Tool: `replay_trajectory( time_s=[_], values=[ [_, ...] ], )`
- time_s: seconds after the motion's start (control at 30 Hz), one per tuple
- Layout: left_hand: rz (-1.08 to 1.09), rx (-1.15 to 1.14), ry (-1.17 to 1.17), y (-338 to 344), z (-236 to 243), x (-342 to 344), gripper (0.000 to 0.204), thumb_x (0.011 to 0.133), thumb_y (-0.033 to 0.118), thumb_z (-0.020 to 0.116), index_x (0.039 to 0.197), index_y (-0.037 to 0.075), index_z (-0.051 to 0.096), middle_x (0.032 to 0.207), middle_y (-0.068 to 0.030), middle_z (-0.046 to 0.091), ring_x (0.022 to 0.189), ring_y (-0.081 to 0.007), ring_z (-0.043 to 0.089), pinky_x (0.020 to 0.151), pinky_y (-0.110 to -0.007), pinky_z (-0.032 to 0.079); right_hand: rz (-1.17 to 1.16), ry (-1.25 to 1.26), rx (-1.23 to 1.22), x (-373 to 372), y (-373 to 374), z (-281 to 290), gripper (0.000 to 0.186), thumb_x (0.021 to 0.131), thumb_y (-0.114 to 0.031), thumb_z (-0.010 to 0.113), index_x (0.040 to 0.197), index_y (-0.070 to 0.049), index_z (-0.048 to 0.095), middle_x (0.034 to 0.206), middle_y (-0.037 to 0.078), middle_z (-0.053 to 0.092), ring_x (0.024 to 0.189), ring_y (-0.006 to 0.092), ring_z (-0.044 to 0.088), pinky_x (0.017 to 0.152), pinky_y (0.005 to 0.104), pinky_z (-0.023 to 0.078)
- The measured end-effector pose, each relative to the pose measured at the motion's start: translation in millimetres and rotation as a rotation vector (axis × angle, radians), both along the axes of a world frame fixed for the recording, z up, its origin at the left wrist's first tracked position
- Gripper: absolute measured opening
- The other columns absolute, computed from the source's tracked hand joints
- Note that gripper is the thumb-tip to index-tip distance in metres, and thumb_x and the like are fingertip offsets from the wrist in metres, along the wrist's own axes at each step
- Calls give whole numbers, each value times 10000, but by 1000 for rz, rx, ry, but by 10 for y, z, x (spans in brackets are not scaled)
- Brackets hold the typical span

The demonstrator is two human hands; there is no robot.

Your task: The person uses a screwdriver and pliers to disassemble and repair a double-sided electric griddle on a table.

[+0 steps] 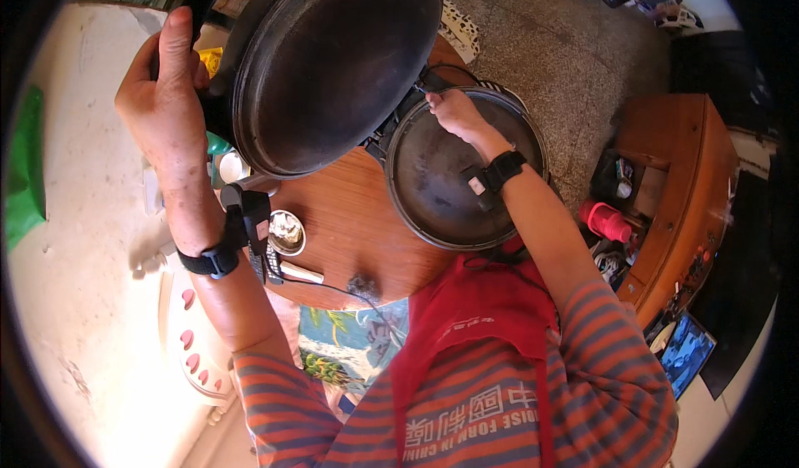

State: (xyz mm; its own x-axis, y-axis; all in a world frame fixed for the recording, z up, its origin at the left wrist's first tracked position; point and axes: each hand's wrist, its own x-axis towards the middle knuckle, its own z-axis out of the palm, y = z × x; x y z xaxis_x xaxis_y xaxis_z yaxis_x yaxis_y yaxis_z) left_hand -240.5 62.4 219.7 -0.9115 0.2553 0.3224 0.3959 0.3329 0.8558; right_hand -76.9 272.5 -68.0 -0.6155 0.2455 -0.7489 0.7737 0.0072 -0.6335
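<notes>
A round black electric griddle stands on the table with its upper plate [333, 68] raised and tilted to the left. Its lower plate [441, 176] lies flat, joined to the upper one by a hinge [395, 126]. My left hand [166, 85] wraps round the black handle of the raised plate, thumb pointing up. Over the far part of the lower plate, close to the hinge, is my right hand [458, 117], its fingers curled closed. Whatever those fingers grip, if anything, is hidden.
On the wooden table [341, 218] a bowl with whitish contents [286, 231] sits near my left forearm, beside a remote control [272, 264]. A dark scrubber-like lump [364, 286] lies at the table's near edge. At right stands a wooden cabinet [674, 160] with a red bottle [606, 221].
</notes>
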Motion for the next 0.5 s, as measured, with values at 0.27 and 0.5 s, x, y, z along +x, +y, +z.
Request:
replay_trajectory(
  time_s=[0.27,0.5],
  values=[
    [182,-37,96,96,-61,99,508,849,440,731,922,-62,703,565,-3,522,540,-62,472,525,-205,355,42,6,525,37,-254,383,491,975,-392,460,882,32,689,961,272,664,956,441,624,841,513,484],
    [199,-4,81,118,-75,-100,520,843,452,733,903,-63,699,578,-10,533,543,-72,471,505,-216,348,30,42,692,105,-354,305,423,942,-384,533,843,-2,685,870,219,688,876,403,661,770,495,514]
  ],
)
